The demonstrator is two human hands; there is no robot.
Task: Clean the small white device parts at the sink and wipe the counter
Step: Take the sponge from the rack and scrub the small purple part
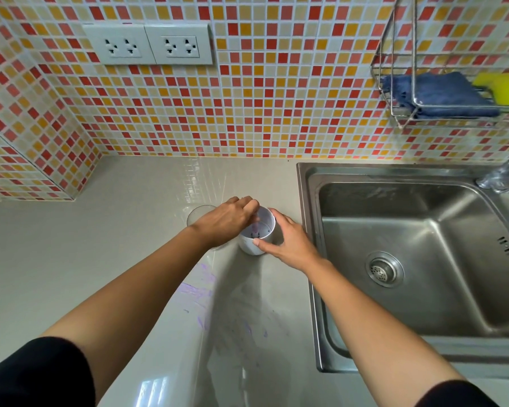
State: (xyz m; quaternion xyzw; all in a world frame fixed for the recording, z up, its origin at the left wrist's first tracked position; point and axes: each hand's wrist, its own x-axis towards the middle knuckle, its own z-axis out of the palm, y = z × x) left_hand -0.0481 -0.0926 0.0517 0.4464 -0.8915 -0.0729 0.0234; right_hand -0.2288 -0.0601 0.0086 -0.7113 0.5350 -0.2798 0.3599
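Note:
A small white cup-shaped device part stands on the grey counter, just left of the steel sink. My right hand wraps around its right side, thumb on the front wall. My left hand reaches over its rim, fingertips dipping inside, where a pinkish piece shows; whether the fingers pinch it is hidden. A clear round part sits on the counter behind my left wrist, partly covered. Purple smears mark the counter nearer to me.
A wire rack on the tiled wall above the sink holds a blue cloth and a yellow sponge. The faucet base stands at the sink's back right. Two double sockets sit on the wall.

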